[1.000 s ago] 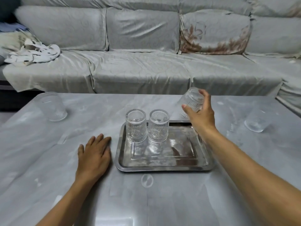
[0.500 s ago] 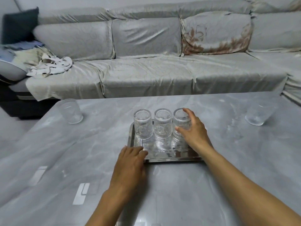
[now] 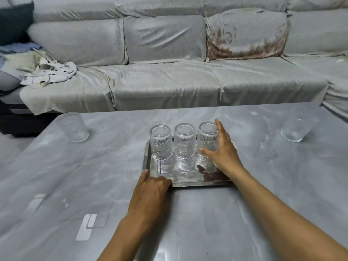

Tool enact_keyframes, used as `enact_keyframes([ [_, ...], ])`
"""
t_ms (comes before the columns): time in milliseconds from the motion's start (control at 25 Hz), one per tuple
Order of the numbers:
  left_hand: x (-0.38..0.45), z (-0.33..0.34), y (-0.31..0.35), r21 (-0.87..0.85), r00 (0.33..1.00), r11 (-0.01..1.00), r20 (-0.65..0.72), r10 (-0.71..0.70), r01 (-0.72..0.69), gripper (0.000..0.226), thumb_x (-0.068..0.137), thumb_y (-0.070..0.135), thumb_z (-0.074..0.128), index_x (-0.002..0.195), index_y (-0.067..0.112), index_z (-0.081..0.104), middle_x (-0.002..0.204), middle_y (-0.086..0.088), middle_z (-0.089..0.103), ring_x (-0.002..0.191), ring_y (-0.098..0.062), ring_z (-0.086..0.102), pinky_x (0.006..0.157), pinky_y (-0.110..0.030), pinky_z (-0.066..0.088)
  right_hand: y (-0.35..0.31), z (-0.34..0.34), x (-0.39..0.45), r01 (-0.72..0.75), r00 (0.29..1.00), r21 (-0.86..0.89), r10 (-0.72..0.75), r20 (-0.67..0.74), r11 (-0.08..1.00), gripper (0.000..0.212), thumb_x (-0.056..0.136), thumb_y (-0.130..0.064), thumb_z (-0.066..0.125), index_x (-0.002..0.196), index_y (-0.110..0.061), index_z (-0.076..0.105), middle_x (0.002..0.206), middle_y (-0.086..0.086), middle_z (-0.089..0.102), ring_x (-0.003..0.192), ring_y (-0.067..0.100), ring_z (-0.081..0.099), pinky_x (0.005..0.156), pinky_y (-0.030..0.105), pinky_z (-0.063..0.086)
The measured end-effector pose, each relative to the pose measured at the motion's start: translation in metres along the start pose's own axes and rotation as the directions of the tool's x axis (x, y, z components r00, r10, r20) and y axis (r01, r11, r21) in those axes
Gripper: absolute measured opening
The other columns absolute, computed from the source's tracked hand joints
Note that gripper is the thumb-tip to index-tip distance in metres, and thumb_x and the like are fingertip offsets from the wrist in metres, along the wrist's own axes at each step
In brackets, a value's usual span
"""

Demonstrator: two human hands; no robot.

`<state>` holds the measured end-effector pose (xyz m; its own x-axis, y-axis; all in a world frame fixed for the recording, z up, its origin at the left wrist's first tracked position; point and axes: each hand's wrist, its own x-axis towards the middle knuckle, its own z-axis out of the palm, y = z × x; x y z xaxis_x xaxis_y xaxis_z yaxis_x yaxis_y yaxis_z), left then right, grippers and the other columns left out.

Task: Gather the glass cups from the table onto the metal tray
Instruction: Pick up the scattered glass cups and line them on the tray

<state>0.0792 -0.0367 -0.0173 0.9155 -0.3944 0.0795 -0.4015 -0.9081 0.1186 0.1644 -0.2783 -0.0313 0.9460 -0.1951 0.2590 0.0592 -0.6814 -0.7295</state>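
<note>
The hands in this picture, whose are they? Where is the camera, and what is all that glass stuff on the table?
The hands belong to a person wearing a camera on their head, so you see what they see when looking down. There is no robot here.

In front of them is a grey marble-look table with a grey sofa behind it. On the table sits a shiny metal tray. Three ribbed glass cups stand upside down in a row at its back: the left cup, the middle cup and the right cup.

The right hand is wrapped around the right cup. The left hand rests at the tray's near left corner.

Two more cups wait on the table: the far-left cup and the far-right cup.
</note>
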Motion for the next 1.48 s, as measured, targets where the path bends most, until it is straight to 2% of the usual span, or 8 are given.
enact_keyframes([
  [120, 0.003, -0.004, 0.019, -0.042, 1.000, 0.999, -0.028, -0.006, 0.005, 0.026, 0.079, 0.012, 0.047, 0.098, 0.023, 0.062, 0.099, 0.003, 0.070, 0.099, -0.024, 0.062, 0.110, -0.040, 0.028, -0.001, -0.030, -0.020, -0.044, 0.998, 0.037, 0.045, -0.041, 0.998, 0.110, 0.070, -0.042, 0.080, 0.150, -0.039, 0.005, 0.159, 0.000, 0.023, 0.140, 0.020, 0.032, 0.109, 0.035, 0.034],
  [280, 0.009, -0.008, 0.063, -0.160, 0.990, 0.981, -0.111, 0.091, -0.108, 0.057, 0.074, 0.010, 0.064, 0.130, 0.013, 0.055, 0.131, -0.012, 0.061, 0.116, -0.033, 0.058, 0.102, -0.046, 0.041, 0.005, -0.089, -0.074, -0.007, 0.995, -0.020, 0.005, -0.096, 1.000, 0.101, 0.074, -0.033, 0.078, 0.152, -0.028, 0.015, 0.159, -0.001, 0.024, 0.145, 0.015, 0.021, 0.112, 0.027, 0.024],
  [480, 0.006, -0.003, 0.137, -0.198, 0.967, 0.948, -0.103, 0.233, -0.250, 0.065, 0.072, 0.017, 0.065, 0.135, 0.009, 0.050, 0.136, -0.017, 0.055, 0.121, -0.035, 0.054, 0.099, -0.045, 0.045, 0.031, -0.173, -0.132, -0.043, 0.820, 0.047, 0.062, -0.569, 0.998, 0.107, 0.074, -0.022, 0.079, 0.153, -0.024, 0.007, 0.162, 0.006, 0.012, 0.147, 0.011, 0.011, 0.113, 0.015, 0.015],
  [600, 0.003, 0.004, 0.157, -0.212, 0.961, 0.938, -0.086, 0.263, -0.276, 0.061, 0.069, 0.016, 0.069, 0.128, 0.007, 0.057, 0.127, -0.019, 0.062, 0.112, -0.037, 0.061, 0.092, -0.046, 0.050, 0.067, -0.227, -0.148, -0.186, 0.681, -0.021, 0.113, -0.724, 0.982, 0.109, 0.074, -0.028, 0.081, 0.153, -0.024, 0.006, 0.163, 0.011, 0.004, 0.148, 0.023, 0.011, 0.115, 0.034, 0.023],
  [720, 0.001, 0.012, 0.156, -0.168, 0.955, 0.941, -0.090, 0.284, -0.295, 0.058, 0.063, 0.024, 0.060, 0.118, 0.004, 0.065, 0.115, -0.018, 0.069, 0.100, -0.036, 0.067, 0.082, -0.046, 0.056, 0.111, -0.257, -0.153, -0.424, 0.648, 0.021, 0.319, -0.691, 0.906, 0.116, 0.071, -0.031, 0.083, 0.153, -0.036, 0.001, 0.163, 0.012, -0.009, 0.147, 0.035, 0.012, 0.110, 0.051, 0.032],
  [1040, 0.007, 0.002, 0.139, -0.192, 0.986, 0.967, -0.027, 0.164, -0.166, 0.056, 0.067, 0.024, 0.055, 0.119, 0.007, 0.063, 0.119, -0.014, 0.067, 0.101, -0.037, 0.065, 0.085, -0.043, 0.053, 0.147, -0.247, -0.149, -0.530, 0.686, 0.014, 0.438, -0.581, 0.848, 0.071, 0.078, -0.021, 0.075, 0.136, -0.033, 0.036, 0.130, 0.019, 0.049, 0.104, 0.043, 0.057, 0.080, 0.041, 0.044],
  [1320, 0.005, -0.015, 0.080, -0.420, 0.983, 0.900, -0.081, -0.162, 0.114, 0.047, 0.081, 0.023, 0.062, 0.128, 0.018, 0.056, 0.129, -0.005, 0.062, 0.119, -0.026, 0.055, 0.096, -0.039, 0.046, 0.036, -0.173, -0.111, -0.198, 0.883, 0.146, 0.241, -0.403, 0.969, 0.075, 0.069, -0.028, 0.083, 0.131, -0.041, 0.041, 0.128, 0.002, 0.057, 0.112, 0.027, 0.056, 0.091, 0.038, 0.044],
  [1480, -0.006, -0.015, 0.023, -0.333, 0.891, 0.863, -0.120, -0.438, 0.379, 0.033, 0.078, 0.023, 0.054, 0.111, 0.020, 0.058, 0.108, -0.010, 0.069, 0.101, -0.036, 0.059, 0.071, -0.039, 0.045, -0.036, -0.094, -0.093, 0.007, 0.970, 0.200, 0.042, -0.240, 0.980, 0.075, 0.068, -0.027, 0.083, 0.130, -0.040, 0.043, 0.128, -0.006, 0.058, 0.108, 0.022, 0.058, 0.090, 0.042, 0.048],
])
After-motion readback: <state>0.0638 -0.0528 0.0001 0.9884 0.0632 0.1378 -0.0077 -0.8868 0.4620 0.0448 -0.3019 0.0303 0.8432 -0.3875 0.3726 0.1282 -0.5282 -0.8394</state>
